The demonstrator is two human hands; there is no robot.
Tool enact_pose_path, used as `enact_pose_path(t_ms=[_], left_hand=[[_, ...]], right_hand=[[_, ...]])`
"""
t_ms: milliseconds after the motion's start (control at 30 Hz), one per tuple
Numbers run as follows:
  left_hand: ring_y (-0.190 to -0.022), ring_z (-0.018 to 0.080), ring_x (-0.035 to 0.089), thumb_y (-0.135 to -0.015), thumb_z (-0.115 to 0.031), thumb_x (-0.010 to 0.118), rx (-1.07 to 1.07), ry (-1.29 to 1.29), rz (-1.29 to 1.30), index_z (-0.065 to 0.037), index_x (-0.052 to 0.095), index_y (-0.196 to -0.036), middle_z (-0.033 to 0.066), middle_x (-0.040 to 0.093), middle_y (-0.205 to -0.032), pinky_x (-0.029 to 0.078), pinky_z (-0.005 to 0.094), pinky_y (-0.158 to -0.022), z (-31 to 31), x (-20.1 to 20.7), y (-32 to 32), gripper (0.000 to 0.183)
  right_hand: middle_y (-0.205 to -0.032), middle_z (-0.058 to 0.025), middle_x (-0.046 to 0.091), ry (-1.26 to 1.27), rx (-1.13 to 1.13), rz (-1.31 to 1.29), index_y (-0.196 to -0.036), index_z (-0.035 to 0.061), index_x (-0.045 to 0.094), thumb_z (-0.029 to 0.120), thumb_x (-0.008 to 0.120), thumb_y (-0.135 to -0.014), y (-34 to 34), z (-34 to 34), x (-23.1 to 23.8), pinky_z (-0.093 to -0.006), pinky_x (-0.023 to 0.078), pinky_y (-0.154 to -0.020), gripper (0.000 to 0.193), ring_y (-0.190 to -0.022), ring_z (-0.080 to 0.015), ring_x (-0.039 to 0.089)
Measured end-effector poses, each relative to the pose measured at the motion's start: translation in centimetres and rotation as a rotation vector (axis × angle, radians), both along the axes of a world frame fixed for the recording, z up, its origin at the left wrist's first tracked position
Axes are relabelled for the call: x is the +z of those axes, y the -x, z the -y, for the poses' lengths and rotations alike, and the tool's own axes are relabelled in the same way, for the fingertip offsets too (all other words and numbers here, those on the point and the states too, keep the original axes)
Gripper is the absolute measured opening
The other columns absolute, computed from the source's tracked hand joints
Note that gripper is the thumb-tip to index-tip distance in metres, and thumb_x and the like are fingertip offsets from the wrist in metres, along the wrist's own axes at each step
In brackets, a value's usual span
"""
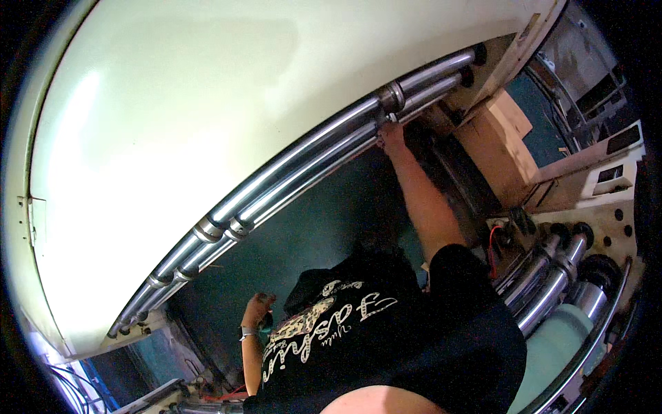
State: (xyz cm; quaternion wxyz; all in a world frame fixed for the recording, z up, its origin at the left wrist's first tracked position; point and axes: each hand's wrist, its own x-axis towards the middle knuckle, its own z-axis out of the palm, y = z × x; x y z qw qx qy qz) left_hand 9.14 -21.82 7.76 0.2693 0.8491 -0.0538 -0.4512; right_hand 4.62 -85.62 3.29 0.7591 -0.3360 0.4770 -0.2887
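My right arm reaches up and away to the long polished metal rollers (296, 162). My right hand (391, 136) is closed at the lower roller, just below a metal collar (392, 97). A small bright metal piece (392, 118) shows at its fingertips, too small to name. At the lower left, my left hand (258, 310) hangs low with its fingers curled, a light band (246, 333) on the wrist. Something greenish shows by its palm, and I cannot make out what it is. Another pair of collars (207, 229) sits farther left along the rollers.
A large pale sheet or panel (158, 117) spreads above the rollers. On the right stand a brown cardboard piece (500, 134) and more shiny rollers (552, 290) beside a pale green roll (562, 352). Cables (76, 390) hang at the lower left.
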Motion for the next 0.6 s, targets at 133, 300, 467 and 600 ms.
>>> enact_pose_path(t_ms=[133,300,467,600], left_hand=[[-0.067,0.0198,0.061,-0.073,-0.033,0.063,-0.202,-0.051,0.111,0.005,0.047,-0.108,0.0159,0.061,-0.082,0.045,0.0314,-0.061,-0.2,0.5,0.0,0.054],[-0.067,0.0210,0.060,-0.073,-0.033,0.063,-0.402,-0.045,0.169,0.004,0.049,-0.107,0.0171,0.060,-0.084,0.046,0.0323,-0.061,-0.9,0.5,-0.5,0.052],[-0.066,0.0229,0.060,-0.073,-0.031,0.063,-0.774,-0.056,0.291,0.004,0.051,-0.103,0.0159,0.060,-0.080,0.046,0.0326,-0.061,0.8,-0.6,-3.6,0.048],[-0.066,0.0231,0.060,-0.072,-0.034,0.063,-0.611,-0.092,0.305,0.003,0.052,-0.102,0.0148,0.061,-0.075,0.045,0.0332,-0.060,3.3,1.2,-3.6,0.049]], right_hand=[[-0.050,-0.0042,0.038,0.137,-0.155,0.206,-0.069,0.0072,0.045,0.011,0.044,-0.082,-1.0,-1.4,0.1,-0.0327,0.024,-0.036,0.014,-0.039,-0.0160,0.034],[-0.049,-0.0058,0.043,0.600,-0.280,-0.057,-0.065,0.0064,0.049,0.012,0.046,-0.081,-2.7,0.2,-6.3,-0.0335,0.030,-0.035,0.017,-0.039,-0.0171,0.040],[-0.077,-0.0092,0.056,1.016,0.153,-0.946,-0.082,0.0055,0.059,0.022,0.051,-0.078,-3.9,5.8,-13.4,-0.0341,0.043,-0.060,0.019,-0.070,-0.0215,0.054],[-0.090,-0.0093,0.061,0.982,0.612,-1.168,-0.088,0.0076,0.063,0.032,0.053,-0.077,-5.2,5.9,-10.4,-0.0375,0.048,-0.069,0.029,-0.083,-0.0244,0.058]])
